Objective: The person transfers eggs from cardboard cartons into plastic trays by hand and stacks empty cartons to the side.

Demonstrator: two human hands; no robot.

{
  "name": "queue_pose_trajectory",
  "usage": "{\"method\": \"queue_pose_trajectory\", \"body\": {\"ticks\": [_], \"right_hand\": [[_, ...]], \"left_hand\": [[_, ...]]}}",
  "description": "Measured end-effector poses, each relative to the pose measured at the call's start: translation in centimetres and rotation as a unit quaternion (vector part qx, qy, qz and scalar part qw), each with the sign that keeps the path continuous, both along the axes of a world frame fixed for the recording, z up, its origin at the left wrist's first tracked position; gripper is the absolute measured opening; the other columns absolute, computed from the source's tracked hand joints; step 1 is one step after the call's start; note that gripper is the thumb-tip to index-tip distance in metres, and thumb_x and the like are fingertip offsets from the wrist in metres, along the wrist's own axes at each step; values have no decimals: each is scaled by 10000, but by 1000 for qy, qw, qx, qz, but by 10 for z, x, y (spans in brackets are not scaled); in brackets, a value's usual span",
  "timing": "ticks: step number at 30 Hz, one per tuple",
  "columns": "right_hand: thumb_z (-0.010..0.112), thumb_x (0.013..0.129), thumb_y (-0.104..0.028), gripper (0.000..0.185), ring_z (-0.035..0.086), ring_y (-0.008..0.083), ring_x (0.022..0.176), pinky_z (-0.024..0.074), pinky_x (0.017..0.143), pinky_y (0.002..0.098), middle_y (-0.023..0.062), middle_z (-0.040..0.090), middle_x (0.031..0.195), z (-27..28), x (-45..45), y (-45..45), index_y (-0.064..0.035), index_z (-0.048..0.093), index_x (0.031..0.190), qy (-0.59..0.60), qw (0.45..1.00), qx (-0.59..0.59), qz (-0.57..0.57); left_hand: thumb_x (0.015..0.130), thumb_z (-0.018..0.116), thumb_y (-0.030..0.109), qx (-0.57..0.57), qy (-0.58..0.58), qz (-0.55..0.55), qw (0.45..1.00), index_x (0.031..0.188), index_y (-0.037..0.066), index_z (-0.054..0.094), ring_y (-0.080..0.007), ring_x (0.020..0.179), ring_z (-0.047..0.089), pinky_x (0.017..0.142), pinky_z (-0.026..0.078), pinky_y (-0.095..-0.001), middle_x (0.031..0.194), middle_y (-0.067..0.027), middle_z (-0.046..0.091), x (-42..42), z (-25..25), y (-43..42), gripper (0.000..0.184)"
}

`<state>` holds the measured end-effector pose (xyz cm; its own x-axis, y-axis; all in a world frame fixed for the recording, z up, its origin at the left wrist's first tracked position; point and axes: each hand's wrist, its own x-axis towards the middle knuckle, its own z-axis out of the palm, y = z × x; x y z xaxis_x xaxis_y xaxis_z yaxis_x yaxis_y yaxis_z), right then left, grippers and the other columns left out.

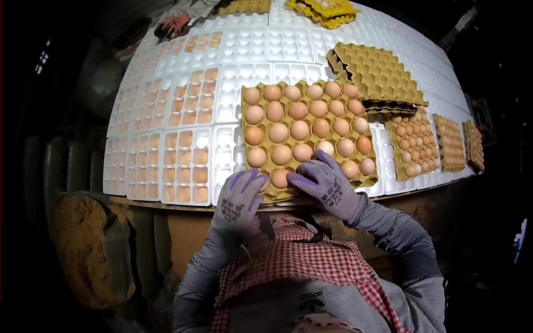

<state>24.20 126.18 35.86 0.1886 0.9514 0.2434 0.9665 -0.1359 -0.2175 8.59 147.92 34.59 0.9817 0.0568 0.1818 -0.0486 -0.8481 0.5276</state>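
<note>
A pulp egg tray (288, 122) filled with brown eggs (300, 130) lies in front of me, on top of white plastic trays. My left hand (239, 198), in a grey and purple glove, is at the tray's near left corner with its fingers curled around an egg (263, 182). Over the near row, my right hand (328, 186) reaches in from the right, its gloved fingers bent down around an egg mostly hidden beneath them. Another egg (280, 178) sits between the two hands.
White plastic trays (242, 44) cover the table, those at left holding eggs (185, 158). Stacked pulp trays (383, 72) lie at right, beside more filled egg trays (413, 141). Yellow trays (333, 19) stand at the back. Another person's gloved hand (175, 25) is at far left.
</note>
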Motion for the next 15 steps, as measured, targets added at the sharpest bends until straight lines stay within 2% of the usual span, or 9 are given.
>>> {"method": "queue_pose_trajectory", "body": {"ticks": [3, 4, 5, 6, 7, 9, 11, 13, 15], "right_hand": [[659, 815, -138, 284, 525, 258, 941, 442, 897, 371, 86, 519, 994, 21, 8, -6, -87, 593, 1087, 235, 968, 64, -61], [656, 817, -138, 248, 523, 240, 942, 446, 881, 360, 83, 516, 992, 26, 18, -11, -75, 595, 1048, 349, 924, 126, -96], [652, 819, -139, 213, 520, 222, 943, 449, 866, 349, 80, 513, 991, 33, 31, -12, -62, 598, 1010, 457, 860, 184, -131], [651, 819, -146, 196, 517, 205, 946, 450, 856, 343, 77, 510, 998, 42, 38, -8, -53, 592, 981, 472, 850, 193, -133], [650, 819, -154, 183, 514, 188, 949, 451, 845, 337, 74, 507, 1005, 51, 45, -3, -45, 587, 952, 488, 839, 200, -135], [633, 847, -199, 194, 551, 228, 918, 485, 732, 357, 81, 527, 1034, 53, 42, 16, -77, 569, 984, 285, 954, 29, -92], [664, 831, -236, 239, 589, 260, 870, 505, 695, 376, 92, 559, 1005, 26, 31, 26, -100, 555, 993, -41, 995, -53, -76], [685, 805, -255, 266, 618, 272, 861, 517, 714, 385, 106, 582, 954, 19, 30, 31, -112, 540, 975, -69, 992, -60, -86], [679, 814, -247, 273, 616, 259, 849, 512, 724, 379, 105, 586, 914, 35, 43, 26, -98, 544, 998, 72, 991, -60, -92]], "left_hand": [[823, 672, 70, -155, -28, 48, 986, 1280, 33, 551, -335, 1116, 558, 999, 458, -425, 1278, -152, 555, 0, -5, 7, 474], [830, 661, 65, -370, -74, 116, 919, 1275, 19, 534, -295, 1111, 556, 992, 462, -404, 1262, -135, 553, 2, -4, 2, 466], [837, 651, 60, -565, -115, 174, 798, 1271, 5, 517, -254, 1106, 555, 985, 466, -383, 1245, -119, 552, 5, -3, -6, 458], [845, 628, 42, -637, -165, 144, 739, 1251, -19, 492, -201, 1107, 530, 982, 465, -363, 1204, -84, 534, 12, -1, -4, 432], [854, 626, 94, -577, -177, 127, 787, 1239, -10, 499, -240, 1095, 548, 981, 463, -367, 1185, -112, 535, 17, 2, -5, 418], [859, 623, 165, -185, -62, 43, 980, 1263, 0, 498, -284, 1103, 551, 964, 470, -389, 1182, -145, 525, 25, 21, -6, 454], [835, 698, 176, 5, 11, 2, 1000, 1299, 48, 529, -335, 1129, 543, 937, 479, -398, 1224, -168, 513, 24, 29, -28, 510], [828, 710, 152, 134, 38, 10, 990, 1313, 52, 525, -337, 1103, 567, 925, 491, -393, 1237, -157, 519, 25, 24, -42, 529], [840, 698, 147, 54, 6, -15, 998, 1326, 60, 522, -340, 1086, 579, 918, 495, -399, 1240, -155, 518, 31, 14, -30, 524]]}}
